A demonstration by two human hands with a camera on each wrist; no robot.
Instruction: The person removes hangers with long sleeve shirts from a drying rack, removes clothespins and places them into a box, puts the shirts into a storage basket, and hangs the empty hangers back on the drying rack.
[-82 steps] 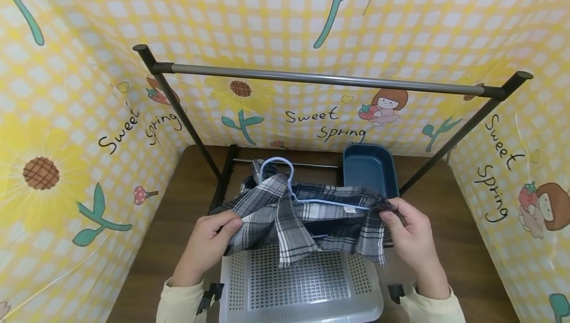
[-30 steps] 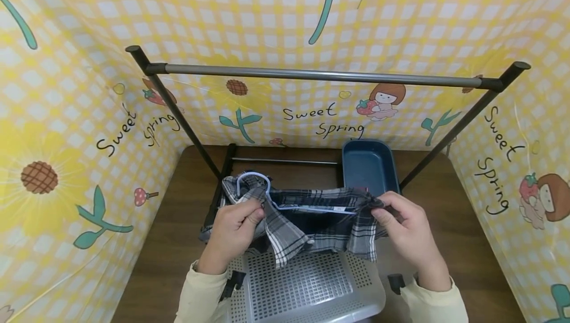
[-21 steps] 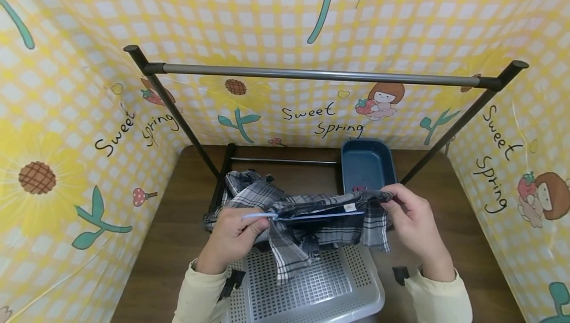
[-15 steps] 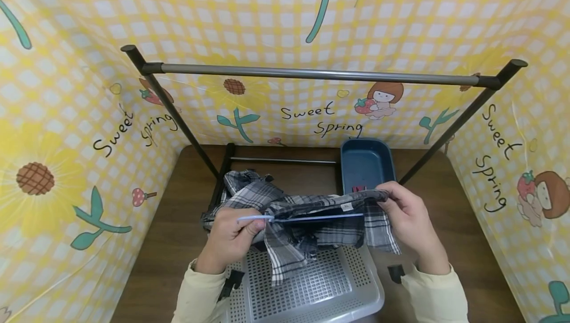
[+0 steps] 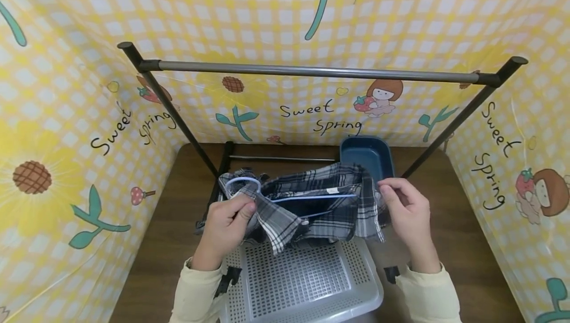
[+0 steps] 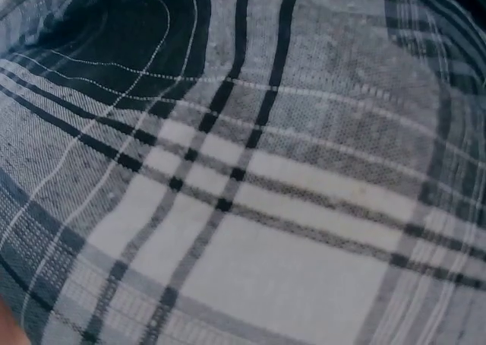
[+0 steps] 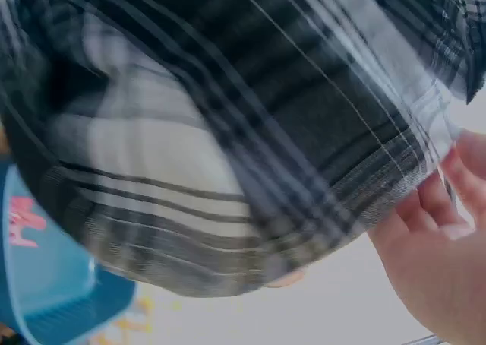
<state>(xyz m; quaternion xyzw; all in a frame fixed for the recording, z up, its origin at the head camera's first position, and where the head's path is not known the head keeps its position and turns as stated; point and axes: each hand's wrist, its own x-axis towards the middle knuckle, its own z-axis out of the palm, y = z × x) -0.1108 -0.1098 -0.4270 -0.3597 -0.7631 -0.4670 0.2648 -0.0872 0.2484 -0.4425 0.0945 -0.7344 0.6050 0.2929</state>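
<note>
Left hand (image 5: pixel 227 226) pinches the shirt (image 5: pixel 331 226) beside the hanger (image 5: pixel 311 197) hook; grip on the hanger itself cannot be told. Right hand (image 5: pixel 407 209) pinches the opposite edge. Shirt is over the basket (image 5: pixel 377 288), off the rail (image 5: pixel 311 71). Step judged: fitting shirt to hanger; next move calls for squaring the right-hand shoulder.

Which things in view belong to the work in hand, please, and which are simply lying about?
In use now:
Plaid shirt
Blue hanger, partly inside the shirt
Left hand, pinching the shirt near the hanger's hook
Right hand, at the shirt's other side

Apparently idle:
Metal rack, untouched by either hand
Grey perforated basket
Blue bin, with a pinkish item inside
</note>
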